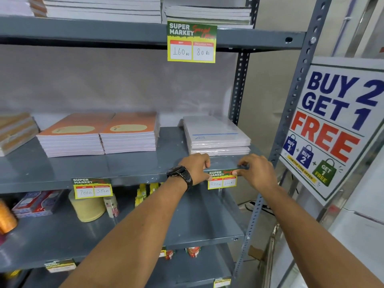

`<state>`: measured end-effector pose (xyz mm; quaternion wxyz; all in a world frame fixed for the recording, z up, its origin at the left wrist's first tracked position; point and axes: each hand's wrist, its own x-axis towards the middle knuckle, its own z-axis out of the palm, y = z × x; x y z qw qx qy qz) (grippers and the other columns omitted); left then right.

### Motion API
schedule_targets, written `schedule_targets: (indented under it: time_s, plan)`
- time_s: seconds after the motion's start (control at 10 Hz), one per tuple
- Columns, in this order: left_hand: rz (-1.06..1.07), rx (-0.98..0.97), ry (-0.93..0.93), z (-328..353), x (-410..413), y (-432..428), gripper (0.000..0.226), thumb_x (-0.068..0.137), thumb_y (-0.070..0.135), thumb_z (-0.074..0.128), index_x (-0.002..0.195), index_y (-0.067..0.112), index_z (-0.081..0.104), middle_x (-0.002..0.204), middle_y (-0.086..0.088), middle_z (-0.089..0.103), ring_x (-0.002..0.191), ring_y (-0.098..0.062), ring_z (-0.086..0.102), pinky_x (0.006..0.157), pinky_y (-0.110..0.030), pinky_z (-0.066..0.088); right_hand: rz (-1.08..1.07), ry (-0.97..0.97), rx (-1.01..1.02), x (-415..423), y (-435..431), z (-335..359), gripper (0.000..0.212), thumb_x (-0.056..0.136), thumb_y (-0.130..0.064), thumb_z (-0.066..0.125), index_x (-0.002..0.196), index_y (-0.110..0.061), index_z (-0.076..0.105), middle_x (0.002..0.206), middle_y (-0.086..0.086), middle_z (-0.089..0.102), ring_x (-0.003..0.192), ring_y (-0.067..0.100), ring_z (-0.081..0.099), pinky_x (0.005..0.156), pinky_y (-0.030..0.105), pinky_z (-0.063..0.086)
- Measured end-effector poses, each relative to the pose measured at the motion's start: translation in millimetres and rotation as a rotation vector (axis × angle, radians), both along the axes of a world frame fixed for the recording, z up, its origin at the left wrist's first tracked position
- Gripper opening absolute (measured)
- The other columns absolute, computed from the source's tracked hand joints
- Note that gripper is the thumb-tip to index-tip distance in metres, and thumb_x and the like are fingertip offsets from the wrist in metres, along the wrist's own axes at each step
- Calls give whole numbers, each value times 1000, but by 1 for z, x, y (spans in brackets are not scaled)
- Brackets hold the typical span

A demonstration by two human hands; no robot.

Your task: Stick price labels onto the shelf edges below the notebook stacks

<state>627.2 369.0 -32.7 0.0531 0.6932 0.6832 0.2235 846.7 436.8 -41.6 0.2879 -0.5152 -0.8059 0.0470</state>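
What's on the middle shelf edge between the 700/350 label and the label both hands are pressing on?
Head view: nothing stuck there. Between the 700/350 label and the label being pressed the shelf edge is bare grey metal; only the left hand and its watch cross it.

I read "SUPER MARKET", "MRP 160 Rs" and "80 Rs" on the price label stuck to the top shelf's front edge. On the middle shelf's front edge, one label gives "700 Rs" and "350 Rs"; another, toward that edge's right end, seems to say "200 Rs" and "100 Rs" (partly covered by fingers). The poster on the right upright reads "BUY 2 GET 1 FREE", "LIMITED TIME OFFER".
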Motion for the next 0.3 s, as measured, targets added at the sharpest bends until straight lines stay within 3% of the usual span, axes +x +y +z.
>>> schedule_targets:
  time_s: [0.2,0.3]
  plan:
    - [-28,-57,48,3,4,-17,41,72,45,75,101,30,51,106,3,55,93,-21,59,77,-36,52,-26,-190,79,-5,-13,-4,25,83,-46,68,98,-26,67,106,-1,67,102,29,54,84,42,41]
    - [-136,-88,-65,8,3,-37,49,76,42,74,116,26,52,117,0,54,93,-16,56,86,-32,49,-25,-201,200,-16,-35,-10,25,85,-38,66,104,-21,67,105,3,68,100,32,55,82,42,42]
